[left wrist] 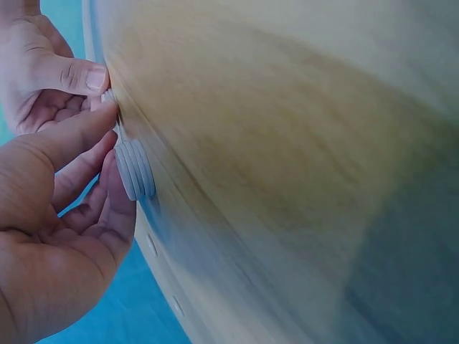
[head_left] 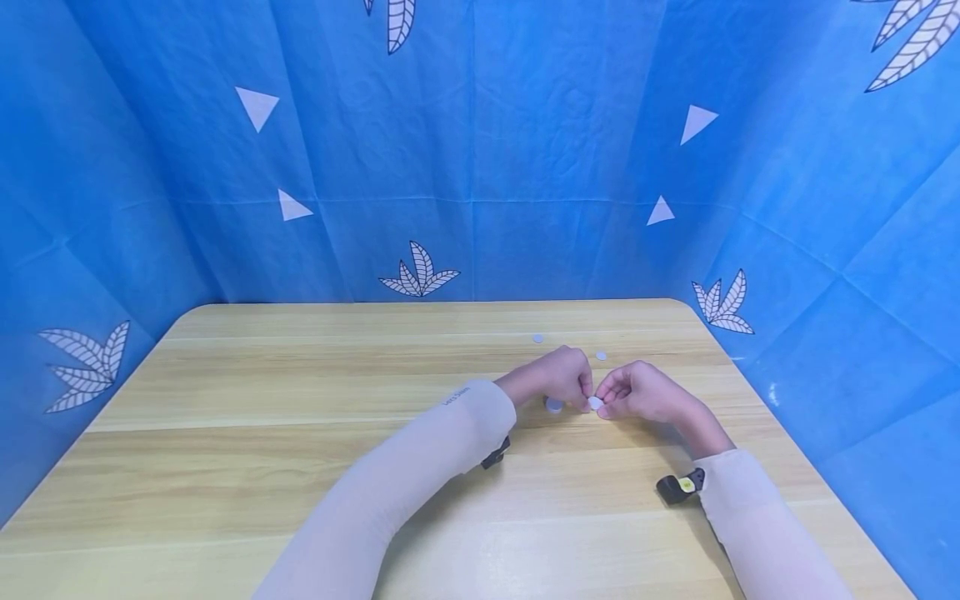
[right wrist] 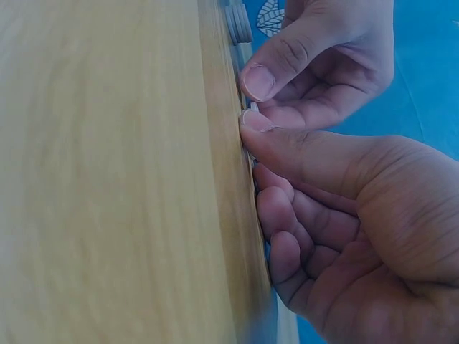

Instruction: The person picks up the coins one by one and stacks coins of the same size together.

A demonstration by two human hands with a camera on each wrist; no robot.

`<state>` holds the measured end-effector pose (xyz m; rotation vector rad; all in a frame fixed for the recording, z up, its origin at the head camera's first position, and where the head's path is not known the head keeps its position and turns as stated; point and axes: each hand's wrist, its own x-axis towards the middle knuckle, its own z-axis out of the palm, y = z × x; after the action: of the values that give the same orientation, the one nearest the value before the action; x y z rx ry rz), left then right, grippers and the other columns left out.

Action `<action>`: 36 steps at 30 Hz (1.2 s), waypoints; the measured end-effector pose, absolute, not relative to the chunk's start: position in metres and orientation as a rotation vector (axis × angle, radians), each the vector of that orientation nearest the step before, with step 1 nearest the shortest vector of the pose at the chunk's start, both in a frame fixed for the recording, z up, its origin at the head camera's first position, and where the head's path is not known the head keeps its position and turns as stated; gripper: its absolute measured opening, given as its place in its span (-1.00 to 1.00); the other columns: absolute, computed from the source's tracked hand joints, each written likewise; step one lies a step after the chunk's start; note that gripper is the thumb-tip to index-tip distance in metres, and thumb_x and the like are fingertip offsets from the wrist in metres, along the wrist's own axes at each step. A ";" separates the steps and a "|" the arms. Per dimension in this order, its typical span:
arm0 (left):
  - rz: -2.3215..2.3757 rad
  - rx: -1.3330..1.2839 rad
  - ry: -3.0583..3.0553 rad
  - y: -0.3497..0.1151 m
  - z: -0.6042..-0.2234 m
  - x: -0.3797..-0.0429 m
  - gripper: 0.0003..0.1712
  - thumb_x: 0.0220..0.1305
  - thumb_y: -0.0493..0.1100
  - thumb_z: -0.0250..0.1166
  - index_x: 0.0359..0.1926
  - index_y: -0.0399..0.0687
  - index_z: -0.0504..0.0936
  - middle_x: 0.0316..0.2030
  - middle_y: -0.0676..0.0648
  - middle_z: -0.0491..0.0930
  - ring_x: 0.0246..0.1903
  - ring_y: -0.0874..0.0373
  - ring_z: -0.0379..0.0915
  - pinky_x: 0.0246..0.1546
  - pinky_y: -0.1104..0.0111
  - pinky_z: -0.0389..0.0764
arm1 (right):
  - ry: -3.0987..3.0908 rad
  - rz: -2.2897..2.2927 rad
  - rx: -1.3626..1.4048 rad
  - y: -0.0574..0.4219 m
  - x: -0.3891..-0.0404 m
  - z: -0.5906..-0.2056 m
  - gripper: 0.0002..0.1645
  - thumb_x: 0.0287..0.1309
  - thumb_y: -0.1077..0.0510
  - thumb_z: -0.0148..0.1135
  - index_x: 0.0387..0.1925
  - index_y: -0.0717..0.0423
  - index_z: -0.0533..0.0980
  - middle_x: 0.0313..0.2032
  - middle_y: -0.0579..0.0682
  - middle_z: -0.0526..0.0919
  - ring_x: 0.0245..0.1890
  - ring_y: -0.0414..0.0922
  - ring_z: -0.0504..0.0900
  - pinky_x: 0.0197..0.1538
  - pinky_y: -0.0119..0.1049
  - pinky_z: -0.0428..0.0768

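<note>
A small white round disc (head_left: 596,403) sits between my two hands, low over the tabletop. My left hand (head_left: 562,377) pinches its left side with thumb and fingers. On the opposite side my right hand (head_left: 647,392) pinches the same disc; the fingertips cover most of it in the right wrist view. Beside my left fingers stands a short stack of white discs (left wrist: 135,170), several layers thick, also seen as a small stack (head_left: 554,406) left of the held disc.
Two single white discs lie farther back on the wooden table (head_left: 262,467), one disc (head_left: 537,338) to the left and another disc (head_left: 601,355) just behind the hands. A blue patterned curtain (head_left: 465,150) encloses the table's back and sides.
</note>
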<state>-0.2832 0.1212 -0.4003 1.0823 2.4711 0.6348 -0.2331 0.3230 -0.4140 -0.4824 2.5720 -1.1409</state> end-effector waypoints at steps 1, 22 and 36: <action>0.635 1.082 2.470 0.122 -0.400 -0.283 -0.87 0.12 -0.19 0.59 -0.33 -0.06 0.78 -0.45 0.14 0.68 -0.37 0.30 0.57 -0.32 0.58 0.56 | 2.568 -1.146 -0.487 0.323 -0.233 -0.414 -0.75 0.07 0.25 0.54 -0.21 0.27 0.67 -0.32 0.01 0.74 -0.24 -0.06 0.69 -0.13 -0.36 0.67; 0.680 1.061 2.454 0.121 -0.400 -0.282 -0.88 0.13 -0.23 0.57 -0.34 -0.05 0.77 -0.42 0.14 0.68 -0.36 0.29 0.57 -0.32 0.56 0.57 | 2.557 -1.160 -0.500 0.324 -0.231 -0.414 -0.77 0.09 0.28 0.52 -0.21 0.29 0.67 -0.32 0.04 0.75 -0.26 -0.06 0.70 -0.15 -0.36 0.68; 0.789 1.044 2.537 0.092 -0.400 -0.306 -0.96 0.23 -0.21 0.48 -0.32 -0.09 0.79 -0.41 0.11 0.71 -0.38 0.27 0.54 -0.31 0.53 0.55 | 2.568 -1.157 -0.490 0.323 -0.232 -0.415 -0.79 0.08 0.27 0.52 -0.24 0.25 0.67 -0.35 0.02 0.73 -0.27 -0.05 0.67 -0.15 -0.36 0.66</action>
<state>-0.3057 0.0919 -0.4000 1.0436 2.5365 0.7890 -0.2321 0.3233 -0.4154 -0.4899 2.5679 -1.1567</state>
